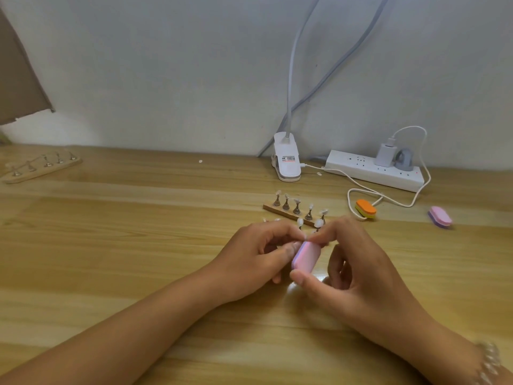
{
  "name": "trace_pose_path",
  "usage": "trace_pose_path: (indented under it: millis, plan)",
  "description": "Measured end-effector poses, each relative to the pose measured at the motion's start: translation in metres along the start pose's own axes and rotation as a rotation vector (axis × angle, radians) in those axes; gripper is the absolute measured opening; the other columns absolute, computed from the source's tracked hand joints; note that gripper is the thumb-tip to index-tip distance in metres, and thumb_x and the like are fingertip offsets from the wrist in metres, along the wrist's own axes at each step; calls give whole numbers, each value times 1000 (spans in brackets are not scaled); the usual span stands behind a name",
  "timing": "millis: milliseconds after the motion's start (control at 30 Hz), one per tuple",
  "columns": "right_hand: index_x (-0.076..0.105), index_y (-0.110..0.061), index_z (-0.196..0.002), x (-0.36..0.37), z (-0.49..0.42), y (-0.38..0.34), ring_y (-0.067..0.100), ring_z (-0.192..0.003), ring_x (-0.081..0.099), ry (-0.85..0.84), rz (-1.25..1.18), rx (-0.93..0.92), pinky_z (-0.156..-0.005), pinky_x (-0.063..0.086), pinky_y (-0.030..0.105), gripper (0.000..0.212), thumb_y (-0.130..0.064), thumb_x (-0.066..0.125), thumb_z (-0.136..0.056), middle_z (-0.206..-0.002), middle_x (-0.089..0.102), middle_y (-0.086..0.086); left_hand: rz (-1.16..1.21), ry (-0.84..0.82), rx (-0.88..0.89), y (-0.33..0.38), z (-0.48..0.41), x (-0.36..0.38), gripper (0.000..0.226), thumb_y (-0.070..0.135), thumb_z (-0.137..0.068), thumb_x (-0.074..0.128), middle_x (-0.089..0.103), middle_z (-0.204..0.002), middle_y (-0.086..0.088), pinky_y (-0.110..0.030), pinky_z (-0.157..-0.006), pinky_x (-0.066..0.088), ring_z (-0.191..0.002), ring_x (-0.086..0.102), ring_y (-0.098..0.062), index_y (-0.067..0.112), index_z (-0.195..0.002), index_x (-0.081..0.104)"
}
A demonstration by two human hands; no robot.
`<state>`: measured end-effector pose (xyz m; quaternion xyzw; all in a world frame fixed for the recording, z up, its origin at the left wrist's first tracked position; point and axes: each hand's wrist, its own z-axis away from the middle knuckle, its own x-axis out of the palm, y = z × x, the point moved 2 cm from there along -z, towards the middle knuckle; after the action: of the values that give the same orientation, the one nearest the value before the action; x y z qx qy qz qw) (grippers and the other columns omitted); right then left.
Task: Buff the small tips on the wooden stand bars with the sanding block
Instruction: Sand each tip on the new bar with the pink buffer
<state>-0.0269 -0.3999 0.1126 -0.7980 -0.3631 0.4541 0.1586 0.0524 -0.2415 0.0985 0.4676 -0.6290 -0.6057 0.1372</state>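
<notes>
A pink sanding block with a purple edge is gripped by my right hand, thumb at its near end and forefinger at its far end. My left hand pinches something small against the block's far end; the pinched thing is hidden by the fingertips. Just beyond my hands a wooden stand bar carries several small metal holders with clear tips. Two more tips poke up right behind my fingers; their base is hidden. Another wooden stand bar lies at the far left.
An orange and yellow sanding block lies to the right on a white cable. A second pink block is further right. A white clip lamp base and a power strip stand by the wall. Brown cardboard leans top left.
</notes>
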Motion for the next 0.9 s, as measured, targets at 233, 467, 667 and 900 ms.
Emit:
trace_pose_path:
  millis: [233,467,667,900]
  plan:
    - [55,-27,-96,-2,-3,3,16,-52,54,65,35,36,-49,41,19,36,-49,76,-76,-95,56,-16,-5,-2,6,-1,0,-1,15,7,-99,57,67,-80,1,-26,-57,46,-57,56,-18,12,-101,70]
    - [56,-26,-96,-6,-5,5,18,-52,54,101,34,91,-50,45,29,35,-46,77,-77,-96,56,-13,4,7,5,-1,1,-1,14,7,-99,57,68,-80,7,-22,-58,46,-51,58,-12,12,-97,70]
    - [57,-26,-91,-10,-7,12,20,-51,55,162,-104,217,-50,43,32,32,-41,77,-71,-92,62,-9,34,19,17,0,0,-1,12,7,-98,59,75,-92,0,-24,-58,48,-58,63,-20,10,-99,71]
    - [52,-29,-98,-1,-1,-1,15,-53,55,42,8,48,-49,38,16,40,-48,79,-75,-94,58,-13,78,9,9,-2,0,0,16,1,-96,60,70,-78,10,-24,-58,49,-55,59,-12,13,-97,71]
